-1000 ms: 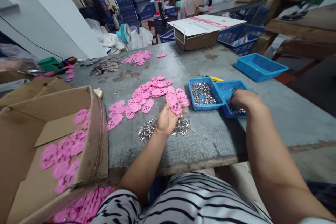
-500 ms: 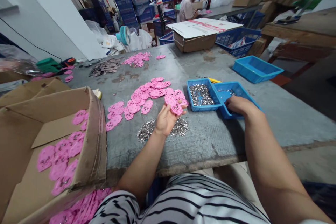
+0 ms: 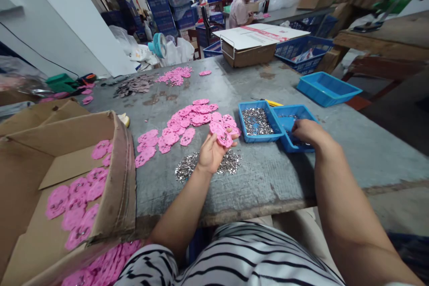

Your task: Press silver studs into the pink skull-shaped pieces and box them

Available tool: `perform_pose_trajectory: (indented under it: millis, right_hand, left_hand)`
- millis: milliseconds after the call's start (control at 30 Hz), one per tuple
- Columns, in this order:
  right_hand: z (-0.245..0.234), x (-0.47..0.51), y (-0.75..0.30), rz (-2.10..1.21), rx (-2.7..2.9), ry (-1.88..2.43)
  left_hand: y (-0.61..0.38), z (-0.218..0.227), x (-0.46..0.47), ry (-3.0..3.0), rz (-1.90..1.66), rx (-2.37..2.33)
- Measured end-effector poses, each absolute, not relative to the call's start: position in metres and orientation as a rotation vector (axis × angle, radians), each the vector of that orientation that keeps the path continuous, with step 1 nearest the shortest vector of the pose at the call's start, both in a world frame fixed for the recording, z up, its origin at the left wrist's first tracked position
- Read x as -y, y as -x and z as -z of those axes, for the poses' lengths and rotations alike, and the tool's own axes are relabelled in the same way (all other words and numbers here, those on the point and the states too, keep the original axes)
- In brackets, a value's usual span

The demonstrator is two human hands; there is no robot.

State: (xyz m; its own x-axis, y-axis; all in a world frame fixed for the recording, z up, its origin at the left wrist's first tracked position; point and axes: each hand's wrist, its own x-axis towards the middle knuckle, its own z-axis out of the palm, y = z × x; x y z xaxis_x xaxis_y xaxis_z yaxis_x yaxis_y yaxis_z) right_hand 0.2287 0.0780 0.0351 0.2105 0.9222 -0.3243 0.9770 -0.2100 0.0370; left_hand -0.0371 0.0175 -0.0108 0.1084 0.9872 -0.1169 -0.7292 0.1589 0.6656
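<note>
My left hand (image 3: 211, 152) holds a pink flat plastic piece (image 3: 223, 136) between thumb and fingers, just above a heap of small silver metal parts (image 3: 208, 165) on the grey table (image 3: 261, 178). More pink pieces (image 3: 187, 120) lie spread behind it. My right hand (image 3: 306, 132) reaches into the right of two small blue trays (image 3: 288, 120), fingers curled down among metal bits; what they pinch is hidden. The left blue tray (image 3: 256, 121) is full of silver parts.
An open cardboard box (image 3: 67, 178) with pink pieces stands at my left. A larger blue tray (image 3: 326, 89) and a lidded carton (image 3: 254, 47) sit farther back. Another person (image 3: 241, 4) sits at a distant table. More pink pieces (image 3: 176, 75) lie far across the table.
My right hand has shifted slightly left and nearer within the right blue tray. My left hand keeps the pink piece in nearly the same spot.
</note>
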Motion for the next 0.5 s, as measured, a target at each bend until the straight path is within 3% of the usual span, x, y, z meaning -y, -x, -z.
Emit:
perform_pose_trajectory:
  millis: [267, 400, 500]
  right_hand:
    - [-0.041, -0.074, -0.201, 0.174, -1.934, -2.363]
    - [-0.033, -0.089, -0.173, 0.213, -2.305, -2.035]
    - [-0.024, -0.103, -0.161, 0.317, -2.285, -1.914]
  left_hand:
    - [0.037, 0.013, -0.018, -0.532, -1.345, -0.618]
    - [0.038, 0.015, -0.018, -0.532, -1.346, -0.628]
    - [0.039, 0.015, -0.019, -0.538, -1.347, -0.631]
